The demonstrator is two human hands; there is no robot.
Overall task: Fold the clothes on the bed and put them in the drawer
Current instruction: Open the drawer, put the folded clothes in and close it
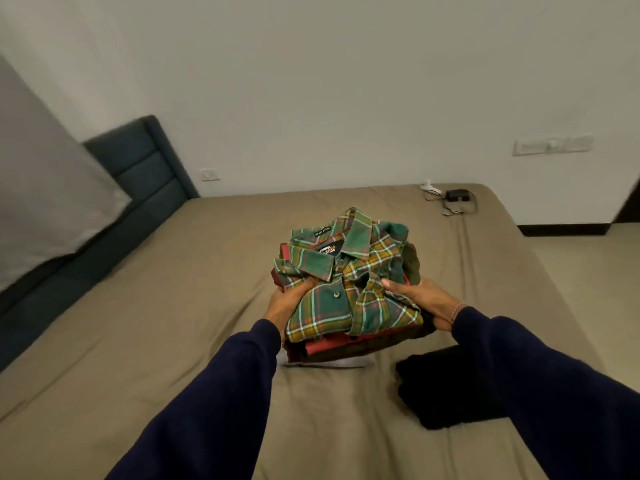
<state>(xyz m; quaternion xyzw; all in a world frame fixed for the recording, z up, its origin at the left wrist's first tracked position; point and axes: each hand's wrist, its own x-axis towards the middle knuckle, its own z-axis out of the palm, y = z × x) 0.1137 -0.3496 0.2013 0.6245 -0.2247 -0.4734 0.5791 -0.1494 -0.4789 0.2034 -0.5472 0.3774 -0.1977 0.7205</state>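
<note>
Clothes stack: 1 pile of folded soft fabrics, green-and-yellow plaid shirt uppermost with collar and buttons showing, red and olive layers beneath. Held above the bed, left hand and right hand of the 2 hands gripping opposite sides. 1 black folded garment lies on the taupe sheet just beside.

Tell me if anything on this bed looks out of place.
A black charger with tangled cables lies at the bed's far corner, unrelated to the laundry. One folded black garment sits apart from the folded stack both hands grip.
</note>
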